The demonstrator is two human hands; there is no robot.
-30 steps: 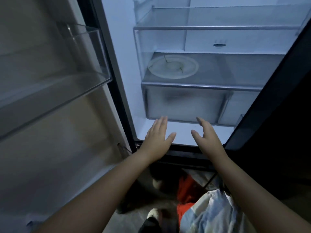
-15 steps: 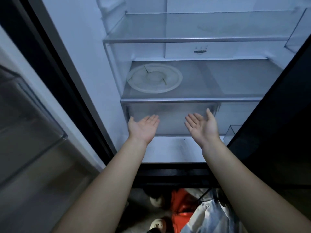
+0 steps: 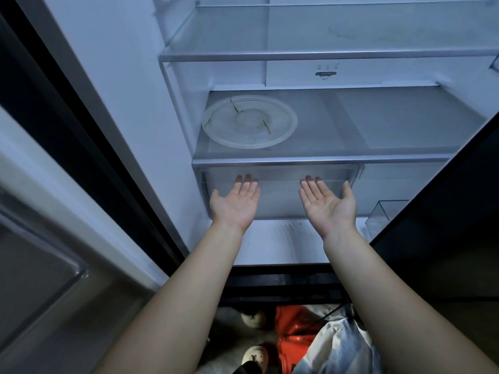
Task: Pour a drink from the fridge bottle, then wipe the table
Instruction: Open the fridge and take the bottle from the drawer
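1. At the open fridge, lowest level: both arms reach in to the clear drawer under the lower shelf.
2. Left hand: palm up, fingers straight and close together, thumb set out to the side. Fingertips lie at the drawer's top edge.
3. Right hand: same pose, palm up, fingers straight and together, thumb apart. Fingertips lie at the same edge, well apart from the left hand.
4. Cannot tell whether the fingertips hook over the edge or only touch it. Neither hand holds anything.
5. Bottle: cannot tell where it is from this view.
6. A round clear plastic plate lies flat on the left part of the lower shelf.
7. The upper shelf is above it.
8. A small clear box sits at the right, beside the drawer.
9. The door bin is at the far left, dim.
10. On the floor below are light shoes and orange cloth.
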